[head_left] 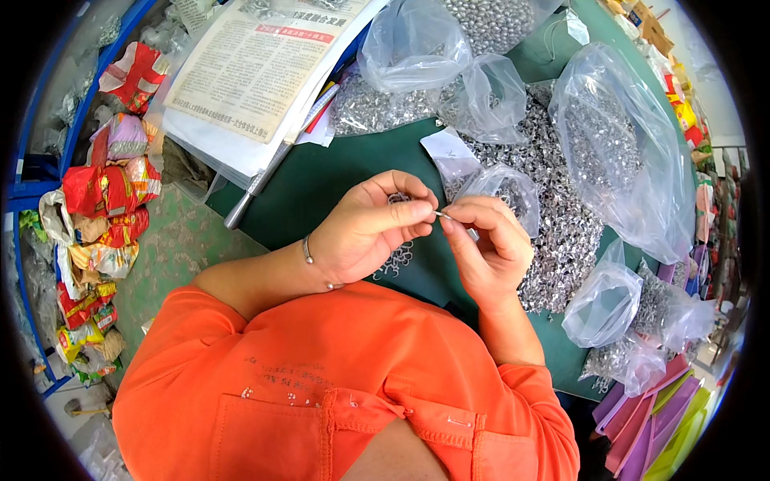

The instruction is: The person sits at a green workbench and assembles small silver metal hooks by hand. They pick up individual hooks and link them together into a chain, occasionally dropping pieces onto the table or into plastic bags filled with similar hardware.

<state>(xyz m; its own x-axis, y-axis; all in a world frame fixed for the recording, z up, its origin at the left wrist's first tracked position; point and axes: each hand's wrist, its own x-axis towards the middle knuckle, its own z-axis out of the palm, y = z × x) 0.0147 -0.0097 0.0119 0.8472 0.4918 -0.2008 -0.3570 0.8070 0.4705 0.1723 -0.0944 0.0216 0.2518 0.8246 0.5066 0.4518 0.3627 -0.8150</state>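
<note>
My left hand (365,224) and my right hand (491,244) meet over the green table (309,180), fingertips pinched together. Between them is a small, thin silvery metal piece (442,215), too small to tell its exact kind. More small metal pieces (399,197) show behind the thumb of my left hand, among its curled fingers. Below that hand lies a little heap of curved metal hooks (395,260), partly hidden by the hand. Beside my right hand spreads a large pile of shiny small metal parts (557,240).
Clear plastic bags (618,152) of metal parts crowd the table's back and right. A newspaper (249,72) lies on papers at back left, a metal rod-like tool (255,192) beside it. Blue shelving (72,132) with colourful packages (100,192) stands left; purple and green bins (654,425) lower right.
</note>
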